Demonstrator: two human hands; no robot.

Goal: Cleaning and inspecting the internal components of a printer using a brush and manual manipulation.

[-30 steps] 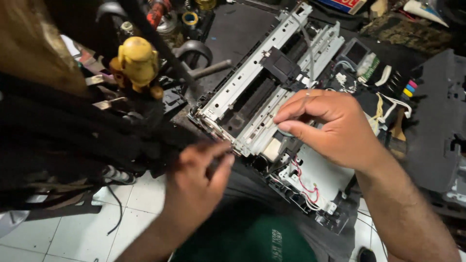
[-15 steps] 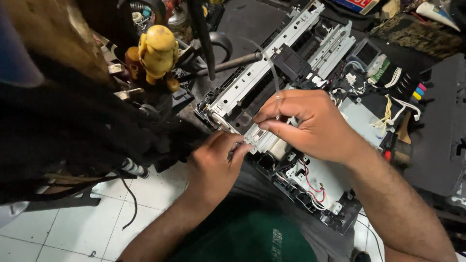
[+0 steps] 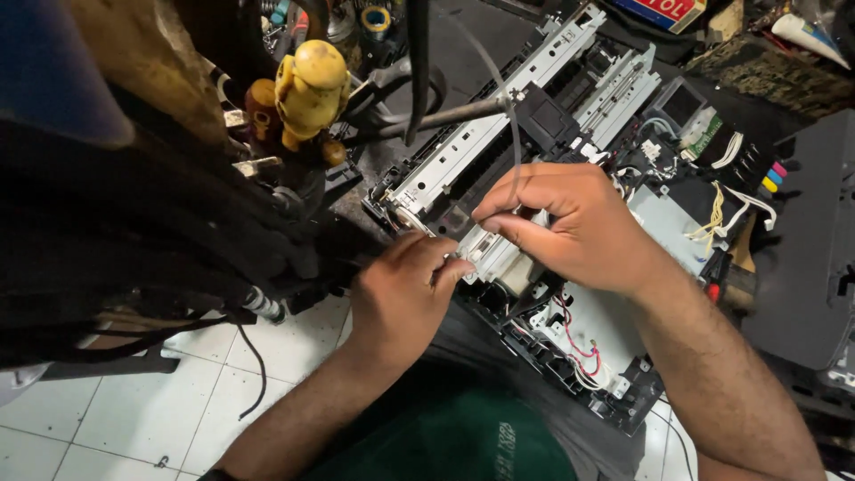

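Note:
An opened printer (image 3: 588,338) with its covers off lies across my lap, its metal rail frame (image 3: 481,142) running up to the right. My left hand (image 3: 401,294) pinches at the near left end of the white carriage part (image 3: 485,254), fingertips closed on something small that I cannot make out. My right hand (image 3: 570,227) rests over the same part, thumb and fingers pressed on it and on a thin grey tube (image 3: 512,134) that arcs upward. Red and white wires (image 3: 579,356) show below my right hand.
A yellow figurine (image 3: 307,85) stands at upper left among black cables (image 3: 134,258). A grey metal rod (image 3: 445,116) crosses above the printer. A dark printer cover (image 3: 810,267) sits at right. White floor tiles (image 3: 134,419) show at lower left.
Both hands have closed in on the white carriage part; my left hand rose from below to meet my right. The view shifted slightly, moving the figurine rightward.

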